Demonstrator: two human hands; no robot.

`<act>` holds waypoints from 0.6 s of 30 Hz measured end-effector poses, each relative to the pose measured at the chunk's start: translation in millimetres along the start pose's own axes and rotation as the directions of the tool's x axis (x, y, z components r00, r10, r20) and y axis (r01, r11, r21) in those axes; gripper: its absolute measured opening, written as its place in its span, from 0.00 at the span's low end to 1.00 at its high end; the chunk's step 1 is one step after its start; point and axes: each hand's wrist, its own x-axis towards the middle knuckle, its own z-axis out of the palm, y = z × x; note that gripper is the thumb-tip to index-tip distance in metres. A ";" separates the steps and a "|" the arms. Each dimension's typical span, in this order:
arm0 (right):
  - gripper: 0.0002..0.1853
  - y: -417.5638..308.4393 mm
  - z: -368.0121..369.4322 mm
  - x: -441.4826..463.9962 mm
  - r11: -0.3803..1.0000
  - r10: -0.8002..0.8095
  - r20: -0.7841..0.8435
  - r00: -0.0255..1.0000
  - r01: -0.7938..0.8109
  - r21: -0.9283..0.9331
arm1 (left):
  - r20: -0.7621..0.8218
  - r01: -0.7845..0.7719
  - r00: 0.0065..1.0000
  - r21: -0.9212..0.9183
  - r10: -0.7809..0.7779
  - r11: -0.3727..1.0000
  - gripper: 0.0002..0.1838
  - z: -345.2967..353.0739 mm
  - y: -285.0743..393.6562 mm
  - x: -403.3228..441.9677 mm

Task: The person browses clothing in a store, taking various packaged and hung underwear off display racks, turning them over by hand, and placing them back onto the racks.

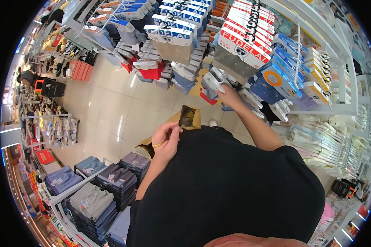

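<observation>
My left hand point(167, 139), with a ring on one finger, is closed in a pinch at the edge of a brown paper bag point(197, 120). The bag's top gapes and its inside is dark; part of it is hidden behind my hand and wrist. My right hand point(230, 98) reaches forward to the low row of the rack and grips the edge of a packaged garment point(212, 82) with a white header card and grey cloth. Its fingertips are partly hidden by the pack. Just above hang boxed garments point(243, 45) with red and white headers.
White rack frames point(338, 108) edge the right side. Blue and white boxes point(173, 35) hang ahead. Folded trousers point(92, 199) are stacked at lower left. Tiled floor point(115, 96) runs between the displays. A black basket point(52, 87) stands at far left, another point(343, 188) at right.
</observation>
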 end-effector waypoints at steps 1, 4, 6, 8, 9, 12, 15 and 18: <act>0.21 -9.7 -6.7 -5.6 0.999 -0.004 0.021 1.000 0.004 0.034 | -0.003 0.007 1.000 0.008 -0.007 1.000 0.09 -0.1 -0.3 -0.6; 0.19 -46.8 -32.2 -23.4 0.944 0.029 0.230 0.973 -0.102 0.315 | -0.082 0.058 0.995 0.034 -0.055 0.998 0.09 2.7 -1.6 2.1; 0.17 -59.4 -40.5 -29.5 0.915 -0.006 0.234 0.972 -0.089 0.394 | -0.083 0.084 0.994 0.087 -0.076 0.993 0.12 4.3 1.5 5.9; 0.15 -81.1 -53.4 -38.2 0.876 -0.035 0.244 0.969 -0.088 0.474 | -0.079 0.111 0.992 0.117 -0.103 0.987 0.16 6.2 2.9 8.7; 0.14 -99.3 -63.8 -44.4 0.852 -0.046 0.253 0.966 -0.094 0.515 | -0.074 0.126 0.990 0.122 -0.118 0.984 0.19 7.4 2.5 10.1; 0.14 -136.6 -80.0 -57.7 0.778 -0.443 0.001 0.897 0.384 0.498 | -0.026 0.231 0.973 0.140 -0.230 0.963 0.30 6.8 7.9 13.8; 0.17 -162.5 -86.4 -68.1 0.463 -0.817 -0.165 0.553 0.799 0.385 | -0.028 0.030 0.999 0.083 -0.028 0.996 0.42 18.8 17.9 21.9; 0.19 -166.9 -87.7 -79.8 0.450 -0.875 -0.039 0.483 0.840 0.305 | 0.055 -0.276 0.961 0.277 0.271 0.920 0.35 8.5 0.2 25.3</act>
